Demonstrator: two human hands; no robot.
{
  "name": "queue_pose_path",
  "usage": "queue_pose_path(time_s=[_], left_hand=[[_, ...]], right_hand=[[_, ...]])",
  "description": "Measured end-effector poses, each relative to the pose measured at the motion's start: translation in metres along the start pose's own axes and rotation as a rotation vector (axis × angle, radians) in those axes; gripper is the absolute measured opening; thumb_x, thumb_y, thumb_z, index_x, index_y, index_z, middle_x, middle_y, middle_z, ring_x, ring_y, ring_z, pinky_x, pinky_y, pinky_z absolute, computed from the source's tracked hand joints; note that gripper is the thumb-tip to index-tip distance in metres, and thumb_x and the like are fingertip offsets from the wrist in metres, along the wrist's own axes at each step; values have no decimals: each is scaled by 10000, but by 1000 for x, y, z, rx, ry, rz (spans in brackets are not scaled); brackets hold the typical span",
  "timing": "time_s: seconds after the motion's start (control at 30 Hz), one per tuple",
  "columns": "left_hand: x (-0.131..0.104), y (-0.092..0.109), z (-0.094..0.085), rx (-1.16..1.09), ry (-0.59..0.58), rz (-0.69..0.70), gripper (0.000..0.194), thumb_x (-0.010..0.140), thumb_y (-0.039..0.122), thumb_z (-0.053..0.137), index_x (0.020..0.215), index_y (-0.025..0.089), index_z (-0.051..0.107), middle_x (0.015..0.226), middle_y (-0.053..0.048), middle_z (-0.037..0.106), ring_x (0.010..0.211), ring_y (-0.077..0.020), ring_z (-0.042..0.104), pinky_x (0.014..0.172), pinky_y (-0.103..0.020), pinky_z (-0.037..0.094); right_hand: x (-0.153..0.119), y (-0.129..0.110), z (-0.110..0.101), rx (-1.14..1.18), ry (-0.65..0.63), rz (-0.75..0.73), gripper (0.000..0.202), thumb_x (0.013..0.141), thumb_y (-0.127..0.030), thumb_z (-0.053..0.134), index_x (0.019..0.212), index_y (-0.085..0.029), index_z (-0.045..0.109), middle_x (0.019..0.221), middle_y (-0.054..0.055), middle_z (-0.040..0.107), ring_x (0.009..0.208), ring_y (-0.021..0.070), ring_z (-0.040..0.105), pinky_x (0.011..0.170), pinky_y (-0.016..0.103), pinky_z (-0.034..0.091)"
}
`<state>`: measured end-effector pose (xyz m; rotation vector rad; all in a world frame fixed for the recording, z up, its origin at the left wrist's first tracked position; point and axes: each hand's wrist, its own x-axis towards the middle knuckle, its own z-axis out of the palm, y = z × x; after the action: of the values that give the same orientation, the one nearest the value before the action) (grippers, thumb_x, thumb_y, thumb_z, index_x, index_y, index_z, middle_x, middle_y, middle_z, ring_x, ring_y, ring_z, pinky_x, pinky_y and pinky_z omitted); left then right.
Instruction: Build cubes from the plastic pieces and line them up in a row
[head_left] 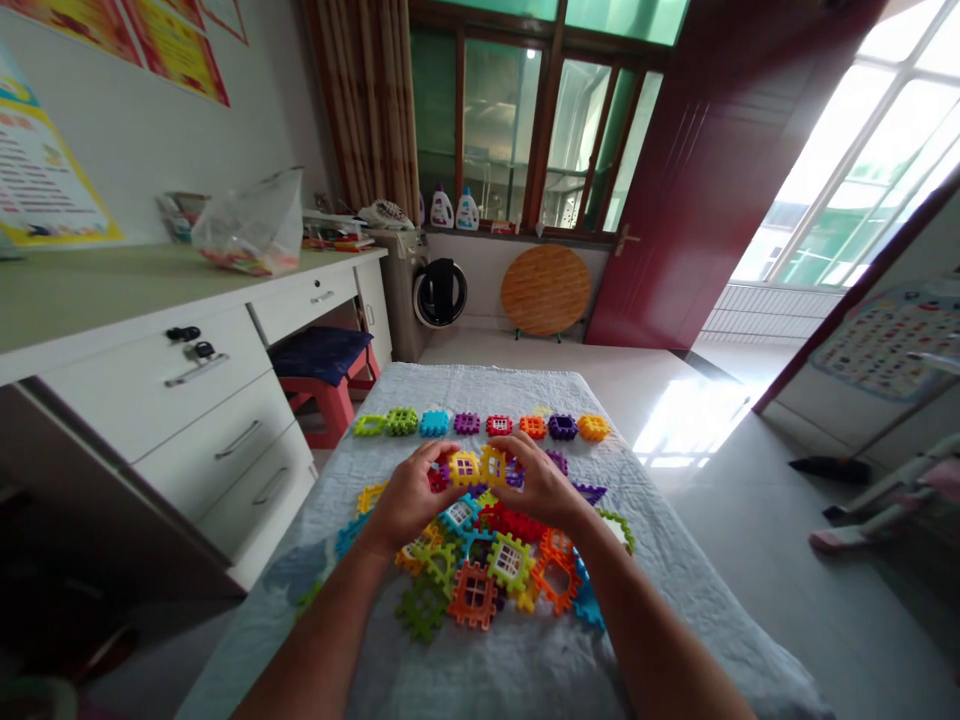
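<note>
My left hand (416, 492) grips a yellow window-pattern building block (464, 467) between thumb and fingers. Pinched in my right hand (541, 482) is a second yellow building block (493, 465), held edge to edge with the first; whether the two are joined I cannot tell. Both are above a loose pile of coloured interlocking blocks, among them a green window block (511, 562), an orange one (474, 594) and a blue one (460, 513). Beyond my hands a row of blocks runs across the cloth, from light green (370, 426) on the left to yellow-orange (594, 428) on the right.
A grey-blue cloth (525, 665) covers the table under the blocks. To the left stand a white desk (217, 400) with drawers and a red stool (330, 405) with a dark cushion. A washing machine (401, 300), a round wooden board (546, 290) and a dark red door (720, 150) are farther back.
</note>
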<state>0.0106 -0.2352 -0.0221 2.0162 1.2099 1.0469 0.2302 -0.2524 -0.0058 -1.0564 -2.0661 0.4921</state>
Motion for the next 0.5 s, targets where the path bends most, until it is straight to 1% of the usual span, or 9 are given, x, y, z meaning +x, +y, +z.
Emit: queue_pose_path(time_s=[0.1,0.17,0.23,0.3,0.37,0.43,0.5], left_hand=[[-2,3,14,-242,-101,-67,506,691,354,709,1141,187,548,1069,-85,663,924,-217,663,792,-340,537],[-2,4,19,-396,-165,-126,537,681,342,721,1154,175,527,1034,-91,677,920,-222,670,804,-348,539],[-2,7,21,-519,-208,-182,591,672,330,728,1193,178,494,1047,-96,674,937,-225,667,828,-357,532],[-3,10,21,-614,-213,-218,648,666,312,732,1240,195,455,1136,-109,637,963,-225,660,839,-353,528],[-4,14,20,-687,-199,-231,651,681,290,721,1262,214,438,1239,-118,575,1001,-223,645,860,-348,519],[-5,15,20,-742,-188,-233,585,723,279,686,1256,213,455,1267,-118,553,1041,-225,626,888,-357,509],[-5,15,23,-769,-179,-238,514,766,285,642,1245,203,474,1225,-114,581,1050,-228,617,896,-375,509]], right_hand=[[1,-1,8,-15,-21,-38,516,693,-166,635,1189,-226,507,1130,71,512,1014,190,521,895,351,446],[1,3,15,-40,-31,-49,529,671,-163,645,1179,-231,517,1195,85,507,1101,226,496,946,391,419],[-1,8,21,-42,-44,-48,541,663,-153,634,1184,-232,508,1196,87,532,1105,237,508,947,402,418],[-2,12,26,-24,-48,-45,538,683,-148,609,1201,-229,485,1151,80,571,1046,221,550,914,382,438],[-3,13,28,-22,-34,-47,536,694,-144,596,1210,-224,474,1113,73,590,991,206,572,883,358,451],[-3,12,29,-41,-16,-50,543,686,-133,598,1209,-219,482,1109,73,585,978,202,567,870,346,452],[-2,11,28,-62,-23,-51,550,683,-123,599,1213,-223,492,1099,68,581,978,201,555,866,341,448]])
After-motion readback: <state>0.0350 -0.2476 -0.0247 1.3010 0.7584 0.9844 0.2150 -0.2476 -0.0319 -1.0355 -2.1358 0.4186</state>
